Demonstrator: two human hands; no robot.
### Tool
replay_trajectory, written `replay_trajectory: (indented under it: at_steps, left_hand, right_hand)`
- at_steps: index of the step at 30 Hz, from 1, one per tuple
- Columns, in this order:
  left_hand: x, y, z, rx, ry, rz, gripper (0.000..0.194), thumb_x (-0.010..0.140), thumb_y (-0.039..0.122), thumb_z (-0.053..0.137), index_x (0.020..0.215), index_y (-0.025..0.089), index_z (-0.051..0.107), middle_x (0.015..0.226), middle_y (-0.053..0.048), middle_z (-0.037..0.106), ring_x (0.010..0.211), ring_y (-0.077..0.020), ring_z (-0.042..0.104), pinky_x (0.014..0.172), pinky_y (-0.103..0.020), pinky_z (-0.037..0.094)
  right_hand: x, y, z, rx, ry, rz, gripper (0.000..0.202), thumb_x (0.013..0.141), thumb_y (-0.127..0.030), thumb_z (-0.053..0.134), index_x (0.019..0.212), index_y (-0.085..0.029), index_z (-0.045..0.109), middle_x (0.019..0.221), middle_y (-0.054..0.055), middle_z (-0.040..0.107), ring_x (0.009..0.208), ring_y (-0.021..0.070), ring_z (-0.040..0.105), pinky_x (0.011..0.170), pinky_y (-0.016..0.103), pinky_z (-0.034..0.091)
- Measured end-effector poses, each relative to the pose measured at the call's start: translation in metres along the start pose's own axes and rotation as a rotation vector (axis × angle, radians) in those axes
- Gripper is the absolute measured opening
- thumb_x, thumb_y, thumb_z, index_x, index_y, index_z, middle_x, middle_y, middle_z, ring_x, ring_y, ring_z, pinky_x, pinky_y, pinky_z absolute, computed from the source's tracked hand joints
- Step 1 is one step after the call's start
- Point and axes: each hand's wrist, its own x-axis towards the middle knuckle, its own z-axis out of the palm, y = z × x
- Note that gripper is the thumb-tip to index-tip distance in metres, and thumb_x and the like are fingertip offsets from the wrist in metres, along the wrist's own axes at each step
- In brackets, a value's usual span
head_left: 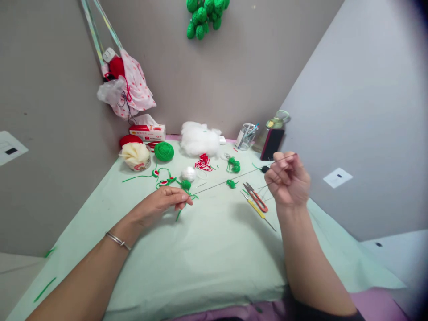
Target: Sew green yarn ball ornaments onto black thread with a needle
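Observation:
A dark thread (230,179) runs taut between my two hands, rising to the right. My left hand (169,199) is closed in a pinch on a small green crocheted piece (186,185) with loose green yarn ends, at the thread's lower end. Raised at the right, my right hand (289,178) has its fingers curled, with the thread between thumb and forefinger. Below and left of that hand lie red-handled thread snips (257,198) and a yellow crochet hook (256,207). A white ball (188,174) sits just behind my left hand.
At the back stand white stuffing (200,139), a glass jar (246,137), a bottle, a phone (272,144) and a tissue box (149,131). Green yarn (164,151) and red yarn (204,163) lie nearer. A dotted bag (135,87) and green crocheted pieces (202,17) hang above.

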Motion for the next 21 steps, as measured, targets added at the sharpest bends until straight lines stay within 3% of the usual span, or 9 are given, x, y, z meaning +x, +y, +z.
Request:
replay_trajectory:
  at_steps: [6,11,15,19,21]
  left_hand:
    - [-0.001,0.007,-0.001,-0.018,0.031,0.006,0.026,0.079,0.043,0.071,0.075,0.018,0.079,0.068,-0.004,0.059,0.067,-0.0164,0.050,0.067,-0.029,0.042]
    - [0.001,0.006,-0.009,-0.026,0.142,0.014,0.028,0.074,0.046,0.076,0.075,0.019,0.081,0.075,-0.007,0.065,0.070,-0.0173,0.053,0.069,-0.030,0.046]
    - [0.005,-0.001,-0.016,-0.074,0.296,0.001,0.031,0.071,0.048,0.082,0.081,0.019,0.081,0.078,-0.006,0.067,0.072,-0.0170,0.056,0.073,-0.030,0.047]
    - [0.008,-0.005,-0.023,-0.144,0.409,0.051,0.030,0.068,0.044,0.086,0.079,0.018,0.078,0.077,-0.003,0.065,0.071,-0.0152,0.055,0.071,-0.028,0.047]
    - [0.009,-0.006,-0.027,-0.192,0.452,0.081,0.029,0.068,0.041,0.087,0.080,0.017,0.077,0.073,-0.001,0.062,0.068,-0.0125,0.052,0.071,-0.026,0.047]
  right_hand:
    - [-0.001,-0.008,-0.006,-0.046,0.050,-0.099,0.022,0.090,-0.033,0.067,0.072,-0.025,0.058,0.065,-0.007,0.036,0.045,0.0075,-0.003,0.033,0.025,0.013]
    - [-0.004,-0.011,-0.006,-0.139,0.103,-0.151,0.030,0.091,-0.040,0.065,0.067,-0.025,0.054,0.062,-0.006,0.032,0.044,0.0087,-0.003,0.033,0.030,0.007]
    - [-0.009,-0.009,-0.005,-0.012,-0.003,-0.157,0.031,0.089,-0.037,0.069,0.066,-0.024,0.053,0.060,-0.008,0.030,0.041,0.0055,-0.004,0.032,0.028,0.006]
    - [-0.016,-0.005,-0.007,-0.062,-0.064,-0.149,0.041,0.083,-0.047,0.072,0.060,-0.024,0.048,0.053,-0.009,0.025,0.037,0.0039,-0.002,0.030,0.023,0.002]
    - [-0.017,-0.006,-0.009,-0.074,-0.239,-0.129,0.044,0.080,-0.050,0.074,0.055,-0.024,0.050,0.047,-0.009,0.029,0.031,0.0035,0.008,0.029,0.021,0.009]
